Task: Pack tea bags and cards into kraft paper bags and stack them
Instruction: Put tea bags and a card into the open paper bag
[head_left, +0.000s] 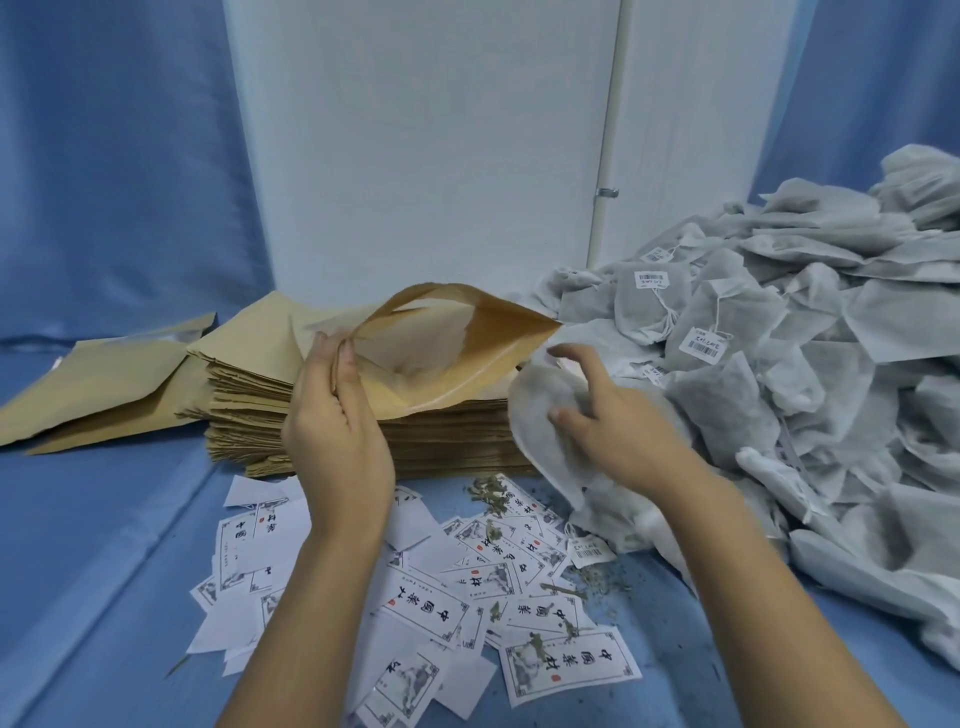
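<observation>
While your left hand (337, 431) pinches 1 lip of the kraft bag (441, 353) at mid-frame, its mouth gapes above the stack of bags (249, 410). Your right hand (618, 421), fingers curled, grips 1 tea bag (540, 415) just right of that mouth. The lip is thin paper: pull harder and it may tear, or the mouth may fold shut as the tea bag enters. Loose tea leaves (488, 491) lie among the cards (421, 603) at lower centre, so squeezing could spill more. The tea bag's string, hard to make out here, might snag the heap of tea bags (779, 364) at right.
</observation>
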